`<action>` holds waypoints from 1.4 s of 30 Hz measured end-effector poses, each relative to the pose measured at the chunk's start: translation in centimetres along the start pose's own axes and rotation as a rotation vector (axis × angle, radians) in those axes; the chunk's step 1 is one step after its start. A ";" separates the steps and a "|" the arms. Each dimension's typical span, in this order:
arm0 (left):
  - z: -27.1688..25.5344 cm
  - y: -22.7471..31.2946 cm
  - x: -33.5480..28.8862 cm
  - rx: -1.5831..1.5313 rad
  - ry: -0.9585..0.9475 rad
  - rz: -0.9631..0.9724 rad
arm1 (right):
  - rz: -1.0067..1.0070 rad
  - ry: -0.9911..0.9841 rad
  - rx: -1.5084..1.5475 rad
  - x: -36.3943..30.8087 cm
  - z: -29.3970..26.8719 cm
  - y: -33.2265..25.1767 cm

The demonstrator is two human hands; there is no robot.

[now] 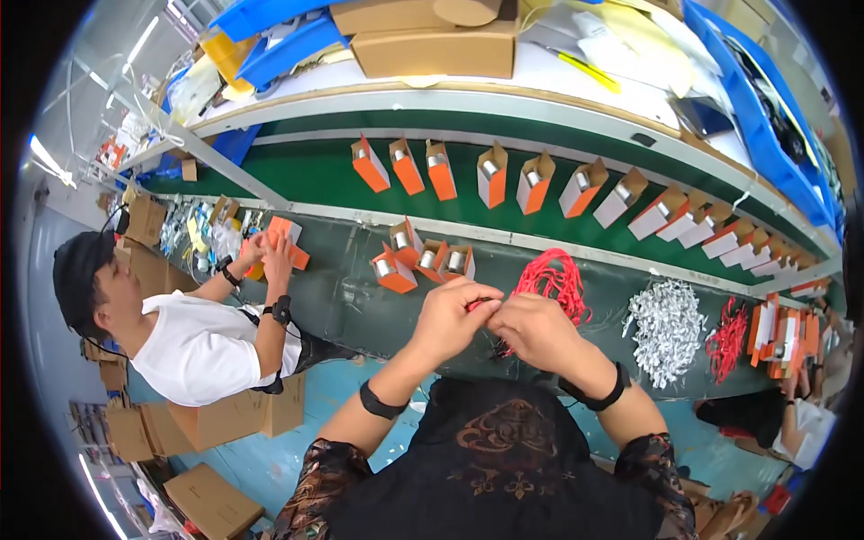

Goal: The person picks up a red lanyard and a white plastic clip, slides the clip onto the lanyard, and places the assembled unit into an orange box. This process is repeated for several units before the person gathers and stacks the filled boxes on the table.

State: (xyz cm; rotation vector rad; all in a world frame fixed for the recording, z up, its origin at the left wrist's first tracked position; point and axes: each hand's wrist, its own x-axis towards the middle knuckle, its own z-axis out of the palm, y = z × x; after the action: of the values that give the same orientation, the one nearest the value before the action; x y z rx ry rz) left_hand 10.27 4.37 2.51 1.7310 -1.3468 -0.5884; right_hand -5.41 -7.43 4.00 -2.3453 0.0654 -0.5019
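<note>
Above the dark workbench point(351, 315), my left hand point(447, 317) and my right hand point(540, 333) are close together, fingers pinched. Between them runs a thin red-and-black cord point(479, 304); most of it is hidden by the fingers. Just beyond my right hand lies a pile of red cords point(556, 274). To the far left of my hands stand several open orange-and-white boxes point(394, 272) with silvery cylindrical items inside. Right of my right hand is a heap of small white-and-silver packets point(666, 328), and beside it a smaller bundle of red cords point(725, 340).
A row of open boxes point(490, 180) lines the green belt point(315, 166). Above runs a shelf point(432, 101) with a cardboard carton point(432, 49) and blue bins point(765, 108). A co-worker point(198, 342) at left handles an orange box point(286, 236); another person point(801, 414) is at right.
</note>
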 end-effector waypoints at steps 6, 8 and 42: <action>-4.3 -2.4 0.5 -1.063 -0.024 -0.475 | 0.493 0.099 0.990 5.6 3.5 2.6; -5.2 -3.1 0.7 -1.192 0.053 -0.534 | 0.565 0.285 0.822 7.2 5.2 3.2; -29.2 -56.4 18.5 0.697 0.640 -0.279 | 0.744 0.126 -0.404 -3.8 -0.3 9.3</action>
State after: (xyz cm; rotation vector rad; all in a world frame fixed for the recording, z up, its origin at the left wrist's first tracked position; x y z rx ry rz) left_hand 69.53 0.26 -26.69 2.4038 -0.8877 0.3465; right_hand -8.16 -13.72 -3.31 -2.4301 1.1390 -0.2694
